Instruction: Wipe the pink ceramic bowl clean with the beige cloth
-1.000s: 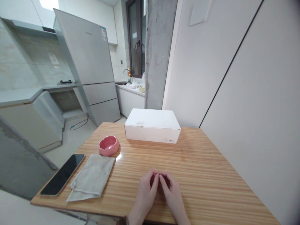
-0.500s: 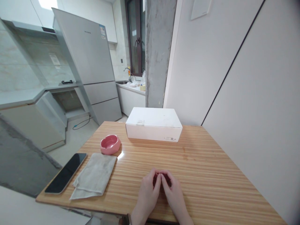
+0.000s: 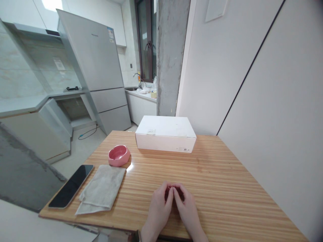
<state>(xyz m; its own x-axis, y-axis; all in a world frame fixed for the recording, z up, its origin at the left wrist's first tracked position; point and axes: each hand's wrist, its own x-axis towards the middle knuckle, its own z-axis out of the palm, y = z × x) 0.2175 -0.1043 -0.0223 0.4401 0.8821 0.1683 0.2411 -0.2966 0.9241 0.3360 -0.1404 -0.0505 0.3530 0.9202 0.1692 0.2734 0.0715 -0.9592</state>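
Observation:
My left hand [image 3: 158, 204] and my right hand [image 3: 188, 205] rest together at the front of the wooden table [image 3: 222, 188]. Their thumb tips meet, and the curled fingers touch behind them, leaving small dark gaps through which I see no object. Both hands are closed; most of the fingers are hidden. Left of them lies a folded grey cloth [image 3: 103, 188], apart from my left hand. Beyond the hands, a closed white box [image 3: 165, 143] sits at the far side of the table.
A pink bowl [image 3: 119, 156], perhaps an ashtray, stands behind the cloth. At the table's left edge lies a smartphone [image 3: 72, 186] with a dark screen. A white wall [image 3: 272, 101] runs along the right. Farther back are a grey fridge [image 3: 101, 60] and a kitchen counter [image 3: 141, 104].

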